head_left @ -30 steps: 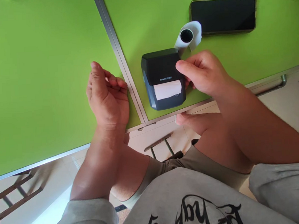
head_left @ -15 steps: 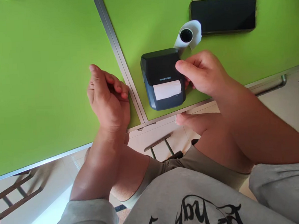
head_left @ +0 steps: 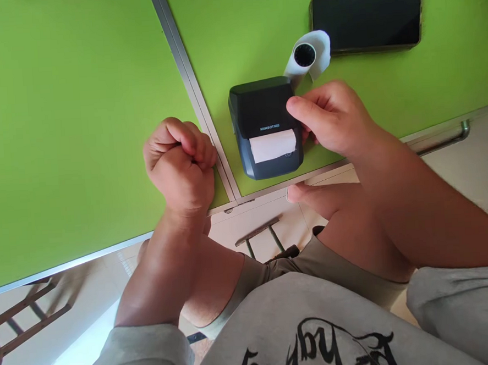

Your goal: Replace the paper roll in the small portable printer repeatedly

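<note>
A small dark label printer (head_left: 260, 107) marked NIIMBOT sits on the green tabletop, its lid down. White paper (head_left: 273, 146) sticks out of its front slot. My right hand (head_left: 326, 117) grips the printer's right side, thumb on the lid's edge and the other fingers partly hidden beside the body. To the left of the printer, across a metal seam, my left hand (head_left: 180, 164) rests at the table edge, curled into a fist with nothing visible in it. Just behind the printer stands a white paper roll (head_left: 300, 58) with a dark core, its loose end curling outward.
A phone (head_left: 367, 21) with a dark screen lies at the back right, close to the roll. The metal seam (head_left: 195, 100) divides the green table (head_left: 69, 105). Below the front edge are my legs and a wooden stool (head_left: 29, 317) at the lower left.
My left hand has closed from a loosely curled shape with the thumb raised into a fist. The right hand and printer have stayed in place.
</note>
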The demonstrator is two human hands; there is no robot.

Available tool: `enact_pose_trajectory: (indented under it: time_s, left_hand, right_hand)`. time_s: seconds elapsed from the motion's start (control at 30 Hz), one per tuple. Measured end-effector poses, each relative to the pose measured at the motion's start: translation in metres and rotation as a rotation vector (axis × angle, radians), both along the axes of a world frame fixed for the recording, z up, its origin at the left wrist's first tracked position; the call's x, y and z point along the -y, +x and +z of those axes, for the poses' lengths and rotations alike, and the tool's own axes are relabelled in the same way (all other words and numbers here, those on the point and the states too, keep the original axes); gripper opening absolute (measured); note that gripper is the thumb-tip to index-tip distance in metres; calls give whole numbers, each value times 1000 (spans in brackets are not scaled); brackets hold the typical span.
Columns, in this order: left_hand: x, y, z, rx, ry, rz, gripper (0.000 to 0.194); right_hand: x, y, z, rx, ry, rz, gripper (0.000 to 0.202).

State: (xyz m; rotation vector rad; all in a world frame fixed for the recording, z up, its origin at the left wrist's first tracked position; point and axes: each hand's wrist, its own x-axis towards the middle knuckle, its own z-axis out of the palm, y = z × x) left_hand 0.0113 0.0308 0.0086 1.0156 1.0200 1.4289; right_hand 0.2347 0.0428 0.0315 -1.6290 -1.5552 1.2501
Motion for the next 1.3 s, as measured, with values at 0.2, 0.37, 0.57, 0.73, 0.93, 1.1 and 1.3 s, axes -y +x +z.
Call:
enact_pose_trajectory:
  time_s: [0.2,0.37,0.57,0.73,0.93,1.1,1.3]
  left_hand:
    - [5,4,9,25,21,36,27]
    - [5,7,3,-88,131,160,42]
    - [7,6,-8,-402,496,207,71]
    - [14,8,-6,-367,438,219,48]
    - [16,6,-6,-591,396,240,43]
    - [13,3,-6,-601,425,180,50]
    - [22,-2,-6,-841,491,-6,45]
  right_hand:
    - [0,0,1,18,2,2,57]
    - [-1,1,-3,23,34,19,59]
    - [-2,2,-8,36,68,39,58]
    - [-2,2,-7,35,67,40,58]
    - [-1,1,-4,43,63,32,58]
    - [-2,1,-4,57,43,43,58]
    - [-4,1,-6,53,70,39,55]
